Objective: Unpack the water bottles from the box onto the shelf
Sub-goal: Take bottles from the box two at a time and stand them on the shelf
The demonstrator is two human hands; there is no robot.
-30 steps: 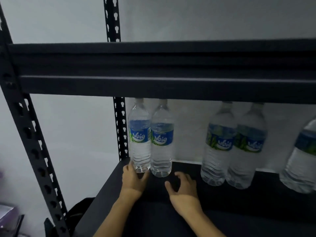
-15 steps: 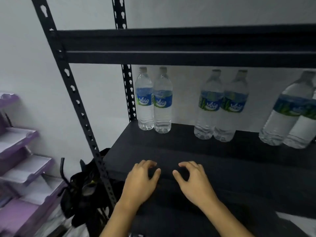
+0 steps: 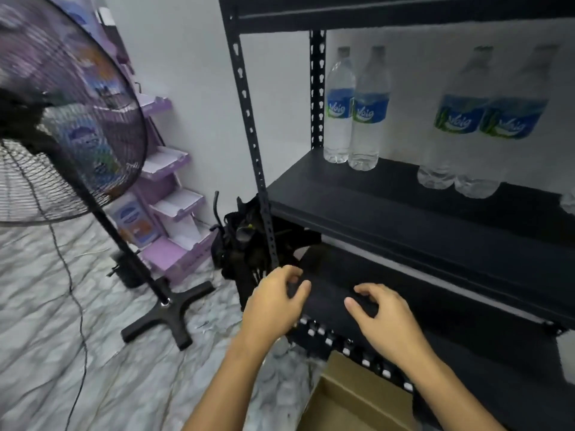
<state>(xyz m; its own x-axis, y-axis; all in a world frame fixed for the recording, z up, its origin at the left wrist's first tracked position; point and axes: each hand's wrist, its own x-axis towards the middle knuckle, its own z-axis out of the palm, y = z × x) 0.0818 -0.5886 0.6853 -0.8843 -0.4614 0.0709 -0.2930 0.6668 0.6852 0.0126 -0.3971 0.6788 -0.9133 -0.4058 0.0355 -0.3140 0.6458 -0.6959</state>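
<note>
The left hand (image 3: 273,303) and right hand (image 3: 385,318) hover empty, fingers loose. Unpacked bottles (image 3: 354,107) stand on the shelf (image 3: 404,206) at one o'clock; best reach down together into the box (image 3: 351,396) at five o'clock (its inside seems hidden).

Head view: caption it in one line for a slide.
Empty left hand and right hand hover before the black shelf where water bottles stand in pairs, cardboard box below.

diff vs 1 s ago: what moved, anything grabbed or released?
The left hand came off the base of the leftmost bottle. It and the right hand pulled back off the shelf and down toward the box. Both are empty, fingers loosely curled. That bottle, its neighbour and the next pair stayed upright at the back.
</note>
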